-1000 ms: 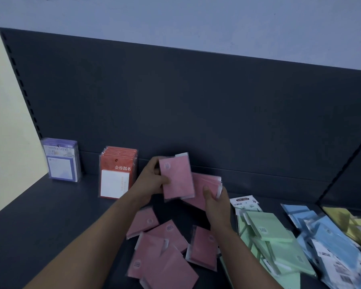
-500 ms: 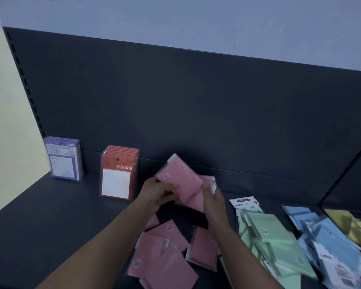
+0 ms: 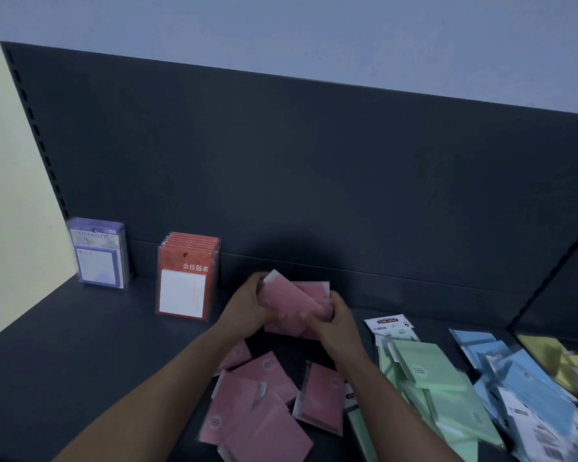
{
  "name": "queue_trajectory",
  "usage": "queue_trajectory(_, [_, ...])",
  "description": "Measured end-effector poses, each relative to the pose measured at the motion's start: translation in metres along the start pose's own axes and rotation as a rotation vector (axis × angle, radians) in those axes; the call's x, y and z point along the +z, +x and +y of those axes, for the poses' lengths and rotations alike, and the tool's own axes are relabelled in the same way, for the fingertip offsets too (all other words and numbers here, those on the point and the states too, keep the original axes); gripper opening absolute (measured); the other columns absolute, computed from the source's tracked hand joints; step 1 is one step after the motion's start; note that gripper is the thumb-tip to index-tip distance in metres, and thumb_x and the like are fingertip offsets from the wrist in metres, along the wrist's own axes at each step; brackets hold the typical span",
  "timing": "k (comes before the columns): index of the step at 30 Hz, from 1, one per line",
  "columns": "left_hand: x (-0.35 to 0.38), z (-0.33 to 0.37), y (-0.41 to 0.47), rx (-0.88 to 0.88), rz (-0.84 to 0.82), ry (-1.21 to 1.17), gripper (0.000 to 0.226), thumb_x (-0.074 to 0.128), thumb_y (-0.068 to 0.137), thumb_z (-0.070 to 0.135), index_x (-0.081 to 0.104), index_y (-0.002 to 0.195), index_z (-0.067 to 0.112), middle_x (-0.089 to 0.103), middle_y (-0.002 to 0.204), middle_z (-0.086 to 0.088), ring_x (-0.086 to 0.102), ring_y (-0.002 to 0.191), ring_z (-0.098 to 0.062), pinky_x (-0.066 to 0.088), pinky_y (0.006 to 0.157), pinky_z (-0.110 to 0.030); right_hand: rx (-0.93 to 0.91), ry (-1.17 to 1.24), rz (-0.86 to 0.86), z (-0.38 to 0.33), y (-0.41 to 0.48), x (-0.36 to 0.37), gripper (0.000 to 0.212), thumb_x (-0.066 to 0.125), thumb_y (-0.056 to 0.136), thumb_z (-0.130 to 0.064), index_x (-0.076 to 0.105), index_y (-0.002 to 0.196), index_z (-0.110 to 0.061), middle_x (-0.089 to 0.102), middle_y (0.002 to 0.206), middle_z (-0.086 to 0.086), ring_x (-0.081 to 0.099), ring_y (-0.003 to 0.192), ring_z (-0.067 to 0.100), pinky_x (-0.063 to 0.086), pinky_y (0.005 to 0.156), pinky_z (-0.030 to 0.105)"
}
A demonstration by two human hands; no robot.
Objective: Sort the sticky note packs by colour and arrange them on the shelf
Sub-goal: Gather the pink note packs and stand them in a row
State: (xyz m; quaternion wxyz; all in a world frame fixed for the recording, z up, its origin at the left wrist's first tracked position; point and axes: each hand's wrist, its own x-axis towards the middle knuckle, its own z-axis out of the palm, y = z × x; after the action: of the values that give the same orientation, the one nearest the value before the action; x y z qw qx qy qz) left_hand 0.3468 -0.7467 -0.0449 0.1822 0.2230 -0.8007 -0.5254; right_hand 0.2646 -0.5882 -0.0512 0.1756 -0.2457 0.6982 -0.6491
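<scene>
Fingers (image 3: 305, 317) of both hands curl tight round a bundle of pink packs (image 3: 294, 300). The left hand (image 3: 247, 305) and right hand (image 3: 339, 323) grip it just above the dark shelf (image 3: 80, 345). Loose pink packs (image 3: 257, 405) lie scattered under the wrists. Green packs (image 3: 431, 385), blue packs (image 3: 521, 378) and yellow packs (image 3: 554, 358) are heaped to the right. Red packs (image 3: 187, 278) and purple packs (image 3: 99, 255) stand upright at the left.
</scene>
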Motion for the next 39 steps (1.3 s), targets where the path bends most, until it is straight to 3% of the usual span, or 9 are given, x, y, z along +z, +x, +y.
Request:
queue_trajectory(4, [0.0, -0.012, -0.007, -0.041, -0.13, 0.042, 0.078, 0.085, 0.045, 0.03, 0.054, 0.116, 0.029, 0.067, 0.107, 0.007, 0.064, 0.098, -0.01, 0.053, 0.088, -0.033, 0.044, -0.081, -0.01, 0.01, -0.004, -0.003, 0.047, 0.062, 0.074, 0.012, 0.054, 0.107, -0.022, 0.065, 0.099, -0.002, 0.062, 0.084, 0.005, 0.051, 0.072, 0.017])
queue_trajectory(10, [0.004, -0.009, 0.0, -0.052, -0.044, -0.021, 0.065, 0.084, 0.063, 0.005, 0.049, 0.115, 0.024, 0.062, 0.106, 0.001, 0.061, 0.098, -0.018, 0.052, 0.09, -0.038, -0.003, -0.117, 0.064, 0.011, 0.004, 0.002, 0.051, 0.055, 0.073, 0.017, 0.056, 0.097, -0.027, 0.067, 0.095, 0.0, 0.063, 0.084, 0.011, 0.051, 0.075, 0.019])
queue_trajectory(13, [0.004, -0.012, -0.001, -0.053, -0.037, 0.01, 0.068, 0.087, 0.054, 0.019, 0.053, 0.113, 0.021, 0.063, 0.109, -0.001, 0.062, 0.099, -0.017, 0.052, 0.091, -0.038, 0.043, -0.14, 0.058, 0.014, 0.005, 0.001, 0.047, 0.054, 0.078, 0.011, 0.054, 0.106, -0.026, 0.065, 0.101, -0.002, 0.062, 0.093, 0.014, 0.049, 0.083, 0.024])
queue_trajectory(18, [0.014, -0.015, -0.006, 0.021, -0.12, -0.126, 0.077, 0.074, 0.073, -0.008, 0.033, 0.124, 0.033, 0.057, 0.115, 0.009, 0.057, 0.104, -0.006, 0.048, 0.085, -0.015, 0.095, -0.18, 0.032, 0.015, 0.005, 0.005, 0.052, 0.051, 0.086, 0.004, 0.044, 0.131, -0.02, 0.061, 0.118, 0.002, 0.057, 0.105, 0.014, 0.041, 0.088, 0.022])
queue_trajectory(21, [0.016, -0.016, -0.005, 0.024, -0.13, -0.085, 0.075, 0.068, 0.079, -0.01, 0.027, 0.13, 0.027, 0.053, 0.116, 0.011, 0.053, 0.102, 0.002, 0.042, 0.078, -0.002, 0.104, -0.178, 0.037, 0.013, 0.002, 0.009, 0.057, 0.049, 0.088, 0.003, 0.036, 0.14, -0.018, 0.058, 0.124, 0.004, 0.055, 0.109, 0.014, 0.038, 0.088, 0.02])
queue_trajectory(24, [0.014, -0.017, -0.005, 0.034, -0.137, 0.022, 0.074, 0.06, 0.084, -0.01, 0.024, 0.141, 0.019, 0.048, 0.125, 0.005, 0.049, 0.113, -0.006, 0.035, 0.081, 0.001, 0.101, -0.196, 0.013, 0.012, 0.0, 0.009, 0.06, 0.044, 0.09, 0.004, 0.029, 0.145, -0.017, 0.054, 0.129, 0.005, 0.052, 0.111, 0.014, 0.036, 0.089, 0.019])
queue_trajectory(28, [0.011, -0.017, -0.001, 0.06, -0.081, 0.142, 0.062, 0.049, 0.087, -0.007, 0.028, 0.141, 0.016, 0.051, 0.124, 0.003, 0.05, 0.116, -0.012, 0.037, 0.09, -0.018, 0.05, -0.274, 0.019, 0.008, 0.004, 0.01, 0.054, 0.039, 0.092, 0.004, 0.032, 0.142, -0.015, 0.053, 0.122, 0.001, 0.05, 0.105, 0.012, 0.034, 0.079, 0.014])
queue_trajectory(33, [0.009, -0.025, -0.001, 0.035, -0.062, 0.259, 0.053, 0.061, 0.089, 0.006, 0.039, 0.137, 0.014, 0.055, 0.129, -0.001, 0.052, 0.117, -0.014, 0.036, 0.094, -0.021, 0.074, -0.447, 0.075, 0.017, 0.006, 0.007, 0.031, 0.042, 0.094, -0.002, 0.057, 0.12, -0.01, 0.063, 0.114, 0.007, 0.058, 0.103, 0.021, 0.037, 0.077, 0.022])
queue_trajectory(39, [0.005, -0.02, 0.009, 0.056, 0.066, 0.406, 0.031, 0.07, 0.083, 0.013, 0.063, 0.114, 0.01, 0.06, 0.111, -0.01, 0.058, 0.1, -0.022, 0.043, 0.084, -0.026, -0.016, -0.516, 0.248, 0.015, 0.014, 0.009, 0.02, 0.056, 0.087, -0.002, 0.071, 0.098, -0.008, 0.073, 0.094, 0.006, 0.065, 0.088, 0.023, 0.042, 0.069, 0.026])
